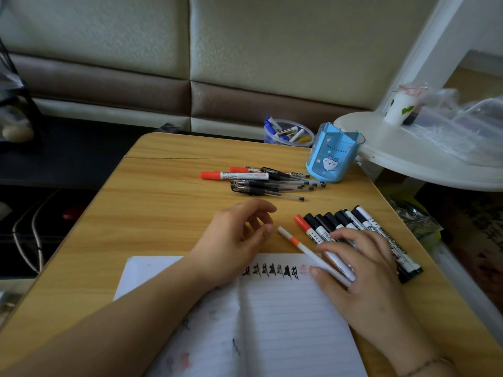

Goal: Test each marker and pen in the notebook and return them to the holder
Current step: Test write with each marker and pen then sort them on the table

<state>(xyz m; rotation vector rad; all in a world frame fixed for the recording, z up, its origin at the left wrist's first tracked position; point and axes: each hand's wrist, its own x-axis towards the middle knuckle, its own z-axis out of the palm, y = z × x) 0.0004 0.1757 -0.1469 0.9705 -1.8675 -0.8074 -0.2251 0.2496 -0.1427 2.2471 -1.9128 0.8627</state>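
Note:
An open lined notebook (pixel 285 322) lies at the table's near edge, with a row of black test marks and one pale red mark along the top of its right page. My right hand (pixel 362 276) rests on a row of black-capped markers and one red-capped marker (pixel 334 224), and grips a white pen with an orange band (pixel 296 244) between thumb and fingers. My left hand (pixel 236 240) hovers over the table just left of the pen's tip, fingers loosely curled and holding nothing. The blue holder (pixel 330 156) stands empty at the far right. A pile of gel pens (pixel 272 185) and red markers (pixel 234 175) lies beside it.
A clear tub with blue and yellow markers (pixel 288 133) sits behind the holder at the wooden table's (pixel 163 202) far edge. A white round table (pixel 422 156) with a paper cup (pixel 400 108) and plastic bags overhangs the right. A sofa stands behind.

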